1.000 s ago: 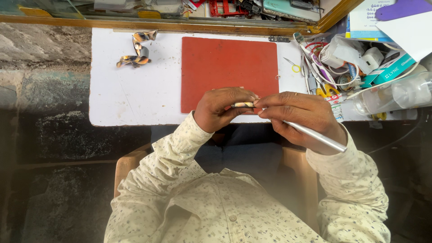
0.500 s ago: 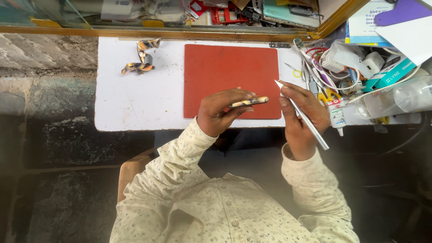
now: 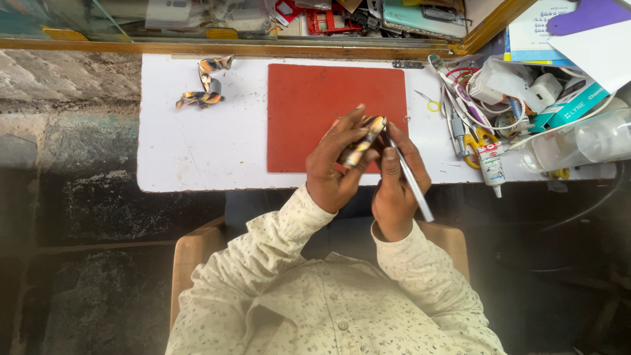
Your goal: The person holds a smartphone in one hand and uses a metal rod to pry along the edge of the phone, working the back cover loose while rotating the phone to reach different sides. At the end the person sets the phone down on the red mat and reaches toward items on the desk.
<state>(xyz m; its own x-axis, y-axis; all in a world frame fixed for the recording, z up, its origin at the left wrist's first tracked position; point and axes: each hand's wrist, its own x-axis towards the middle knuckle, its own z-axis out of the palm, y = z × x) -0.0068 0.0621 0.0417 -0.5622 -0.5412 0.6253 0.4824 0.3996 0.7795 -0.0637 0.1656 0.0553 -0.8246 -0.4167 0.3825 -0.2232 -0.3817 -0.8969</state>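
A: Starting at the far left of our white bench (image 3: 197, 158), a crumpled mottled scrap (image 3: 204, 84) lies well apart from the red mat (image 3: 309, 112).

B: Over the mat's near edge, our left hand (image 3: 335, 171) pinches a small mottled amber piece (image 3: 363, 140), fingers curled around it. It looks light, stiff and glossy, so probably slippery and easily chipped; we judge the long sides the safest hold.

A: Our right hand (image 3: 397, 187) is closed around a slim metal tool (image 3: 409, 177), tip touching the piece.

B: Further right, a white glue tube (image 3: 490, 164) with a red label, a teal box (image 3: 568, 108), and white and purple papers (image 3: 582, 26) at the corner.
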